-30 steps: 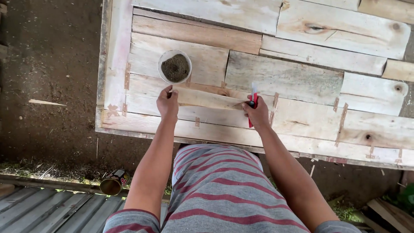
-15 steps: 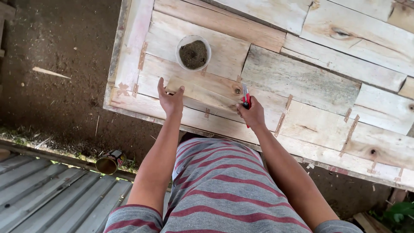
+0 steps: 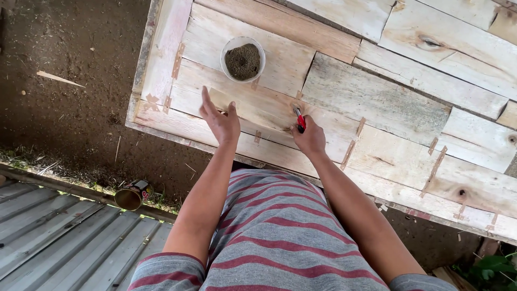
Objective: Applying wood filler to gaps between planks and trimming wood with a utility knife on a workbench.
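At centre frame, the right hand (image 3: 311,139) clenches a red tool (image 3: 300,120) against a small board (image 3: 253,108) on the panel (image 3: 377,102); the left hand (image 3: 221,121) hovers open beside it. The board looks light and stiff, best gripped by its edges. A cup (image 3: 243,58) of dark powder stands just above.

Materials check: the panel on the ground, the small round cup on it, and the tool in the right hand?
Patchwork plank panel: raw, unfinished wood, with visible grain, knots and weathered grey patches. Small round whitish cup: probably translucent plastic, holding dark grainy matter. Red-handled tool in the right hand: handle looks like plastic; tip unclear.
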